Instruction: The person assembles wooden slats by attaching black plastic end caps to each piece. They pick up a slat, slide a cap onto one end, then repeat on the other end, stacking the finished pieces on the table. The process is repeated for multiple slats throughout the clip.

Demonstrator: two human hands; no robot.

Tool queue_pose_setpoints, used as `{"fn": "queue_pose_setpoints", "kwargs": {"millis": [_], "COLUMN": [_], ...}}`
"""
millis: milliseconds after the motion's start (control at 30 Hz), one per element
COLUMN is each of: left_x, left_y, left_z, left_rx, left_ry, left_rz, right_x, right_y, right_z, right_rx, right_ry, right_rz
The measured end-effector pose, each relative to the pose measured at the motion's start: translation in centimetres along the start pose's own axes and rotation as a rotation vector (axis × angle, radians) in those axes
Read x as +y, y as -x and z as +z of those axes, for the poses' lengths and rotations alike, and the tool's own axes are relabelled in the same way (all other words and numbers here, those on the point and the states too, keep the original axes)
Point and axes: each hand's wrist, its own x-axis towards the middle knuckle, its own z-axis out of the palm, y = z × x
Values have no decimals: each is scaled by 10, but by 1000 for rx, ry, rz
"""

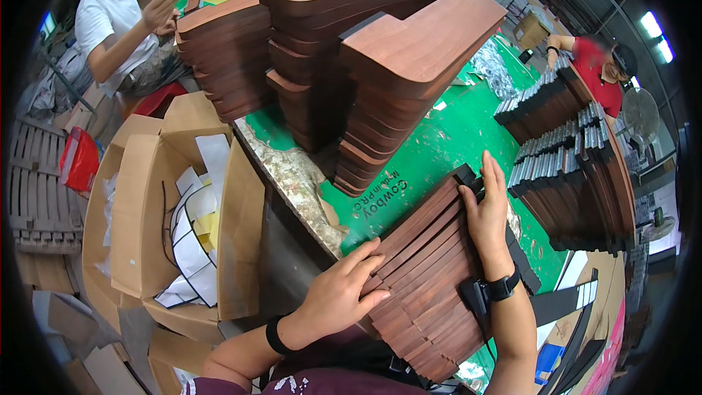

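1. Evidently, in the head view, a fanned stack of brown wooden slats [428,278] lay at five o'clock on the green worktop [446,143].
2. Left hand [340,292] and right hand [488,212] pressed its ends, each grip spread flat; the slats seemed stiff, heavy together and prone to sliding, so best squeezed endwise.

A workshop: stacked wooden parts [380,66] on a green worktable [446,139], cartons [146,197].

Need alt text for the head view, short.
Two bare hands, left hand and right hand, press on a fanned stack of dark wooden slats at the edge of a green table. Taller piles of wooden pieces stand behind, an open cardboard box at left.
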Motion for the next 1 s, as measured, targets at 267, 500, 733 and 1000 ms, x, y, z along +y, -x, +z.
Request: {"fn": "queue_pose_setpoints", "kwargs": {"millis": [267,500,733,1000], "left_x": [-1,-5,-13,-53], "left_y": [1,4,6,60], "left_z": [0,5,6,29], "left_rx": [7,35,93,341], "left_ry": [3,17,71,251], "left_rz": [-9,40,37,167], "right_x": [-11,6,10,-25], "right_y": [-7,1,-5,39], "right_z": [-17,-16,-20,-105], "right_rx": [-293,-358,-384,-413], "right_ry": [323,352,226,167], "right_rz": [-57,-25,-51,-115]}}
